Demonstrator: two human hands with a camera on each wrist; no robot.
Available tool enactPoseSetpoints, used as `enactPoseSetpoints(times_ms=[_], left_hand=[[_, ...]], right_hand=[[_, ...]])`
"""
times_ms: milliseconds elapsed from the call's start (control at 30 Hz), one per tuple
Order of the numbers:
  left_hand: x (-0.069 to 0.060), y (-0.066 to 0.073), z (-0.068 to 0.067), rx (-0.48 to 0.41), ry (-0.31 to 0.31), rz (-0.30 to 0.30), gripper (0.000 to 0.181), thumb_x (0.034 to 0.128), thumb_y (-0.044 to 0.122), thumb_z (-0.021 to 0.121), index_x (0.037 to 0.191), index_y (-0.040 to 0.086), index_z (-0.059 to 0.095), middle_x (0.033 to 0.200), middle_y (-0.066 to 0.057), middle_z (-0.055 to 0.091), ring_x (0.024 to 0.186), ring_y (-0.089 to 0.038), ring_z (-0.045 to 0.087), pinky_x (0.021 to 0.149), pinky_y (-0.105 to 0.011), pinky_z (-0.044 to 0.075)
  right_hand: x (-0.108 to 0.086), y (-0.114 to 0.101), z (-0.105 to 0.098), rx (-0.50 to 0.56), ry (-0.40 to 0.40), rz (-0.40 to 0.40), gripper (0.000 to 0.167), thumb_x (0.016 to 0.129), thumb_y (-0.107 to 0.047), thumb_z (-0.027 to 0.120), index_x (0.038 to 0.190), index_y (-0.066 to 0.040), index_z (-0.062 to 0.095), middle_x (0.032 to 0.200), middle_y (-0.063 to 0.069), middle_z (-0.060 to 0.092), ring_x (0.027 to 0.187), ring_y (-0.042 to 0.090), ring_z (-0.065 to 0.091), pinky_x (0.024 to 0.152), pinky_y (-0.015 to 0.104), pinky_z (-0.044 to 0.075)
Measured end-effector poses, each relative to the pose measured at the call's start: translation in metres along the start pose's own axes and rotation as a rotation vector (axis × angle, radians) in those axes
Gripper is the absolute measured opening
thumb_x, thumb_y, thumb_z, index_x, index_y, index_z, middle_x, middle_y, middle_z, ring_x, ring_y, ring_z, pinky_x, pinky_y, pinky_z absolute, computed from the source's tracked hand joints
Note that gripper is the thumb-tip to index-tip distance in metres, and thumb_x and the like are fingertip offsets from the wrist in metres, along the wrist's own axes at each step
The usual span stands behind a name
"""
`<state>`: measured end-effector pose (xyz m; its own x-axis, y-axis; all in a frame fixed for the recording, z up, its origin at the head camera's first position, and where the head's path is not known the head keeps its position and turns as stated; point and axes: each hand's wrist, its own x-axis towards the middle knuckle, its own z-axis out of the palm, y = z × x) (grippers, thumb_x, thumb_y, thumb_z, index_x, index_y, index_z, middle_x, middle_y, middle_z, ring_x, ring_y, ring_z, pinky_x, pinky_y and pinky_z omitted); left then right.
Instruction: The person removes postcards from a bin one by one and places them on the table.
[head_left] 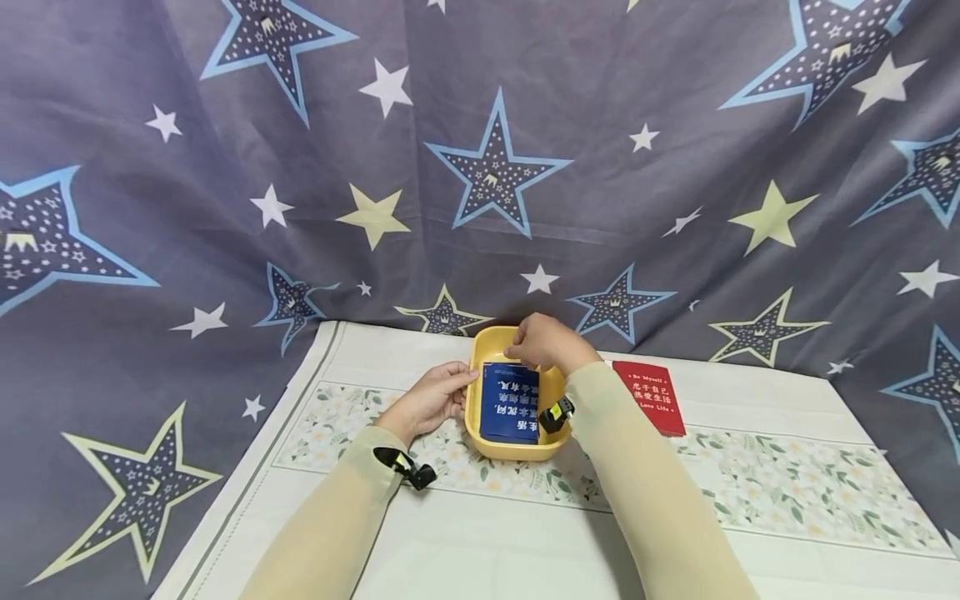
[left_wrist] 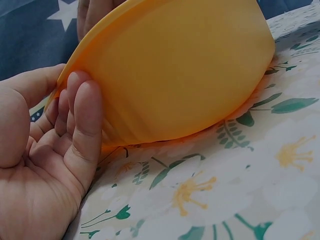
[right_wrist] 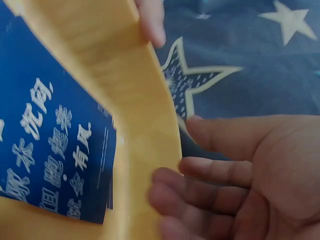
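Note:
A yellow tray (head_left: 517, 452) stands on the cloth, a blue booklet (head_left: 510, 404) with white characters lying inside it. My left hand (head_left: 431, 400) grips the tray's left rim; in the left wrist view its thumb is at the edge and its fingers press the outer wall (left_wrist: 185, 75). Over the tray's far right corner is my right hand (head_left: 551, 342), empty. The right wrist view shows this hand (right_wrist: 245, 175) with thumb and fingers apart, fingertips beside and over the tray's rim (right_wrist: 167, 105); whether they touch it, I cannot tell.
A red booklet (head_left: 652, 397) lies on the white floral tablecloth (head_left: 787, 492), right of the tray and partly behind my right forearm. A dark star-patterned curtain (head_left: 480, 267) hangs at the table's far edge.

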<state>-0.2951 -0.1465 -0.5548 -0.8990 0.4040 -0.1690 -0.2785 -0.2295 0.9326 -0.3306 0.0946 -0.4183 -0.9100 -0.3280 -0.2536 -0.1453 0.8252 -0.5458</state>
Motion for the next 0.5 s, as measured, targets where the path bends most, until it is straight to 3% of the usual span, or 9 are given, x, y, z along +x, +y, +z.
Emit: enactPoseSetpoints(times_ms=[133, 233, 333, 400, 500], left_hand=[[0.0, -0.002, 0.001, 0.004, -0.006, -0.014, 0.015, 0.1197, 0.018, 0.058, 0.111, 0.006, 0.061, 0.08, -0.001, 0.073, 0.062, -0.011, 0.071, 0.058, -0.027, 0.067], [0.001, -0.001, 0.0, 0.006, 0.003, -0.009, 0.015, 0.1196, 0.018, 0.058, 0.11, 0.007, 0.061, 0.078, -0.001, 0.073, 0.061, -0.011, 0.07, 0.057, -0.027, 0.066], [0.002, 0.001, 0.0, 0.01, 0.011, 0.002, 0.014, 0.1193, 0.018, 0.059, 0.109, 0.008, 0.062, 0.078, -0.001, 0.073, 0.06, -0.01, 0.069, 0.056, -0.026, 0.065], [0.002, 0.002, 0.0, 0.013, 0.013, 0.003, 0.014, 0.1193, 0.019, 0.059, 0.11, 0.008, 0.062, 0.079, -0.001, 0.074, 0.061, -0.01, 0.07, 0.056, -0.026, 0.065], [0.002, 0.003, 0.0, 0.02, 0.01, 0.002, 0.015, 0.1196, 0.019, 0.058, 0.11, 0.008, 0.062, 0.079, -0.001, 0.073, 0.061, -0.01, 0.07, 0.056, -0.026, 0.065]], right_hand=[[0.008, 0.005, 0.005, -0.033, -0.067, 0.026, 0.026, 0.107, -0.028, 0.081, 0.106, -0.002, 0.079, 0.092, 0.017, 0.079, 0.091, 0.031, 0.077, 0.082, 0.041, 0.071], [0.013, 0.008, 0.01, -0.079, -0.074, 0.017, 0.027, 0.104, -0.025, 0.085, 0.094, -0.001, 0.076, 0.075, 0.012, 0.07, 0.077, 0.028, 0.076, 0.068, 0.035, 0.067], [0.02, 0.009, 0.016, -0.121, -0.058, 0.036, 0.03, 0.101, -0.023, 0.087, 0.086, 0.0, 0.074, 0.062, 0.006, 0.061, 0.06, 0.021, 0.068, 0.051, 0.027, 0.056], [0.023, 0.008, 0.019, -0.137, -0.061, 0.079, 0.03, 0.1, -0.023, 0.089, 0.087, 0.0, 0.075, 0.059, 0.004, 0.057, 0.053, 0.018, 0.063, 0.047, 0.026, 0.052], [0.025, 0.005, 0.024, -0.198, -0.068, 0.134, 0.032, 0.098, -0.029, 0.093, 0.094, -0.001, 0.079, 0.06, 0.005, 0.065, 0.048, 0.016, 0.062, 0.045, 0.027, 0.051]])
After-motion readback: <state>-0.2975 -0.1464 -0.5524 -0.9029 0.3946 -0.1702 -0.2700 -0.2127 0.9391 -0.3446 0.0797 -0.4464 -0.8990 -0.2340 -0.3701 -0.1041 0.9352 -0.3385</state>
